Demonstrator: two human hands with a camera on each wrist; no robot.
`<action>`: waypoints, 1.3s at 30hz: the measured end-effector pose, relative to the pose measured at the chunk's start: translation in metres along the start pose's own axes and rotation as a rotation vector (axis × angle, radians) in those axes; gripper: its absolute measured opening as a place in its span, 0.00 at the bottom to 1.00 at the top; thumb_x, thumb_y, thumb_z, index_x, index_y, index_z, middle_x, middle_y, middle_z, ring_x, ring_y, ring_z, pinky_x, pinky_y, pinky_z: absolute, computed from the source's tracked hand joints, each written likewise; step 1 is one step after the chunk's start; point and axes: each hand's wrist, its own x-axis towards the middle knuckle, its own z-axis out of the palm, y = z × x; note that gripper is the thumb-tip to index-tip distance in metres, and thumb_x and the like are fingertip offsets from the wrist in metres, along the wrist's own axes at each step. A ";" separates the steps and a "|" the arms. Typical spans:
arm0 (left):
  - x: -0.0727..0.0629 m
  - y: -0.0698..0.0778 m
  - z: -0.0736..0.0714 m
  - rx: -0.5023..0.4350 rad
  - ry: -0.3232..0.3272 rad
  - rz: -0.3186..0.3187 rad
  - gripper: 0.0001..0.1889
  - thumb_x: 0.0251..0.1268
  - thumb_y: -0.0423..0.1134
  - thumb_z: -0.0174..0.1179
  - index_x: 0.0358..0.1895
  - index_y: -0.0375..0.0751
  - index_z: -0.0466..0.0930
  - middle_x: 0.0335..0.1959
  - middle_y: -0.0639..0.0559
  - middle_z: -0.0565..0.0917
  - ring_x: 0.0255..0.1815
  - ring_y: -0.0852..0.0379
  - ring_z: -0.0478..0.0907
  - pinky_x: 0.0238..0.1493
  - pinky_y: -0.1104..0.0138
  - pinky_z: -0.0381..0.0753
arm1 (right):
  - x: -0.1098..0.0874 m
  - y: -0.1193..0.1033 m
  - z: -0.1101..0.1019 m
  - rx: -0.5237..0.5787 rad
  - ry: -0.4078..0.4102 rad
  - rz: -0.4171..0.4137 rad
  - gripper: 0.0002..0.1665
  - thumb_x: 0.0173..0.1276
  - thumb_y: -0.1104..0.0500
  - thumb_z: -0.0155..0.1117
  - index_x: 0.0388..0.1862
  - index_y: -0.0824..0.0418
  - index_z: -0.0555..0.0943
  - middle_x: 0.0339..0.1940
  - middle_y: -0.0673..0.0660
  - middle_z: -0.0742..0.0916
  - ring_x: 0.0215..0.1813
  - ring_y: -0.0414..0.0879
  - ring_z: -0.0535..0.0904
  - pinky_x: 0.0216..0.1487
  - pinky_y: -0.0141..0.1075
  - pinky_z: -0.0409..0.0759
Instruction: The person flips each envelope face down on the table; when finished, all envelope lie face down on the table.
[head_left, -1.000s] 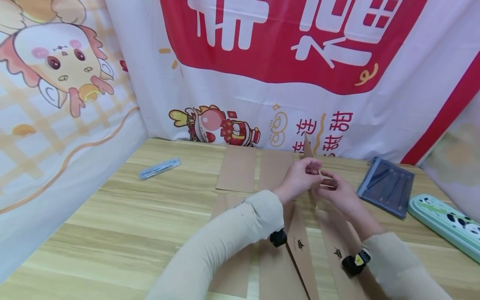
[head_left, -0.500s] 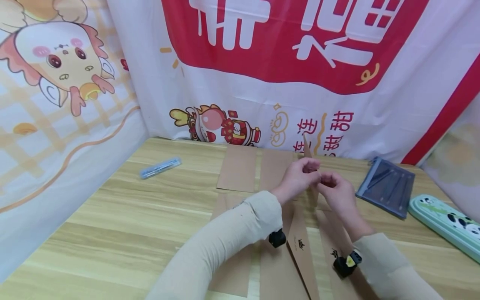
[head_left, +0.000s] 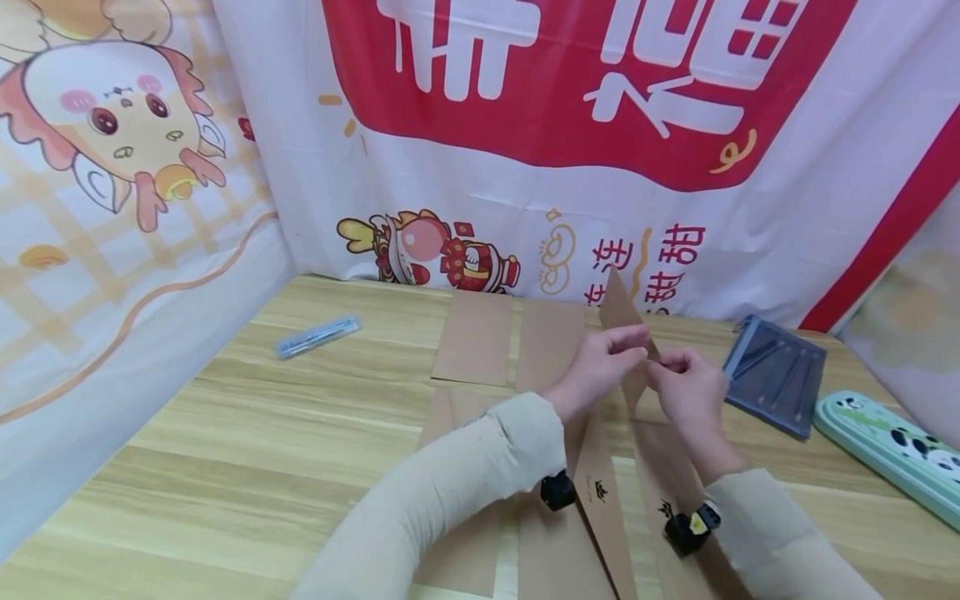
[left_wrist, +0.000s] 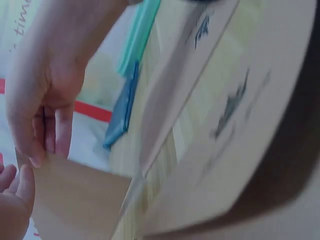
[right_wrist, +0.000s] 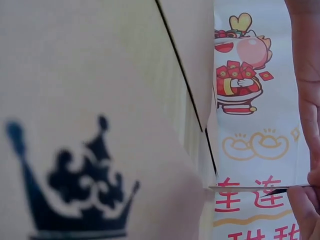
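Note:
A folded brown kraft paper card (head_left: 619, 310) stands on edge above the table, with a crease opening along its near side. My left hand (head_left: 596, 371) pinches its edge between thumb and forefinger. Just to the right, my right hand (head_left: 688, 398) pinches the same edge, fingertips close to those of the left. In the left wrist view the card (left_wrist: 75, 197) spreads below the right hand (left_wrist: 47, 95). From the right wrist it shows as a thin edge (right_wrist: 250, 189) with a dark gap beside it.
More brown kraft cards (head_left: 471, 337) lie in rows on the wooden table (head_left: 225, 442); one with a crown print (head_left: 603, 500) stands half raised under my left wrist. A clear blue pen pack (head_left: 318, 337) lies left; a mesh pouch (head_left: 776, 375) and a green panda case (head_left: 892, 450) lie right.
My right hand has shifted slightly right and now pinches the card's edge, where its fingers were more spread. The card has turned and widened to show more of its face.

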 end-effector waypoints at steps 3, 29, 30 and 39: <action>-0.002 -0.001 0.002 -0.069 0.037 -0.012 0.18 0.63 0.30 0.54 0.56 0.34 0.75 0.53 0.44 0.80 0.52 0.57 0.77 0.48 0.75 0.77 | -0.001 -0.002 -0.002 0.033 0.070 0.005 0.10 0.58 0.57 0.66 0.33 0.62 0.79 0.22 0.46 0.79 0.22 0.32 0.73 0.22 0.24 0.74; -0.007 -0.037 -0.008 -0.274 0.375 -0.070 0.22 0.48 0.17 0.53 0.50 0.28 0.76 0.44 0.41 0.80 0.43 0.56 0.78 0.45 0.71 0.80 | 0.000 0.010 0.002 1.102 0.041 0.152 0.14 0.54 0.73 0.65 0.31 0.64 0.68 0.24 0.54 0.79 0.27 0.40 0.81 0.33 0.32 0.84; -0.008 -0.037 -0.007 -0.283 0.379 -0.075 0.23 0.47 0.17 0.52 0.51 0.28 0.76 0.44 0.41 0.80 0.43 0.56 0.78 0.45 0.71 0.80 | -0.002 0.008 0.001 1.115 0.035 0.174 0.14 0.55 0.74 0.64 0.31 0.64 0.68 0.24 0.54 0.79 0.27 0.40 0.81 0.32 0.31 0.83; -0.003 -0.032 -0.007 -0.295 0.379 -0.052 0.27 0.43 0.14 0.49 0.52 0.29 0.76 0.42 0.43 0.81 0.38 0.61 0.77 0.42 0.74 0.80 | 0.008 0.020 -0.017 1.019 -0.228 0.138 0.27 0.54 0.75 0.64 0.48 0.56 0.65 0.24 0.53 0.82 0.28 0.42 0.83 0.33 0.31 0.83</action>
